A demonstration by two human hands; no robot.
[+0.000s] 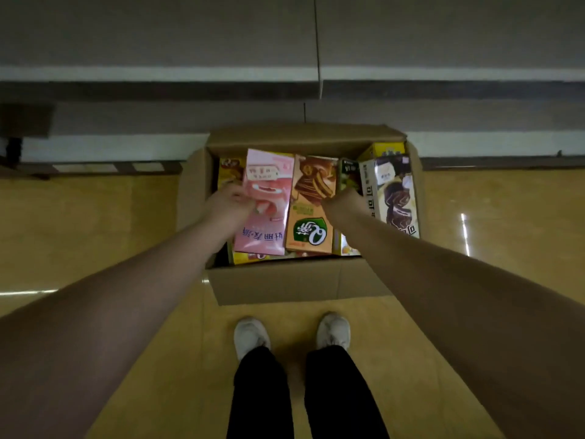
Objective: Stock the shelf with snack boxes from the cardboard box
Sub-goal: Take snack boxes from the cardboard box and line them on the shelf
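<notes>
I look straight down at a glossy tan floor (104, 236), with the grey tiers of the shelf (158, 74) running across just beyond the cardboard box (278, 280). The box stands open on the floor, its far flap near the shelf's base and its near flap just ahead of my white shoes (251, 335). Inside, my left hand (229, 205) pinches the left edge of a pink snack box (269, 201). Touching it on the right is an orange snack box (311, 213), and my right hand (346, 202) curls onto that one's right edge. A white snack box (395, 194) leans against the box's right wall. Bare floor spreads to either side of the box.
</notes>
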